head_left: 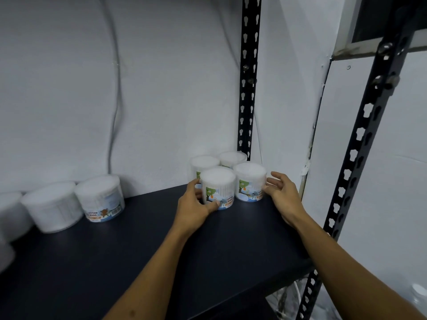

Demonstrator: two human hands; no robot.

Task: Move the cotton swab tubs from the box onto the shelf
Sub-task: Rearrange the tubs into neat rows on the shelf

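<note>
Dark shelf [143, 245] boards carry four tubs [249, 181] packed into the back corner, likely saving room. Left hand [196, 204] grips the front tub [218, 188]; right hand [280, 189] hangs spread beside its neighbour, probably squaring the cluster.

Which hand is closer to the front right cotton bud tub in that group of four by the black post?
Right. The right hand touches that clear round front right tub on its right side; the left hand holds the neighbouring front left tub.

far-left tubs [9, 218] blurred, edge-cropped, labels unreadable
</note>
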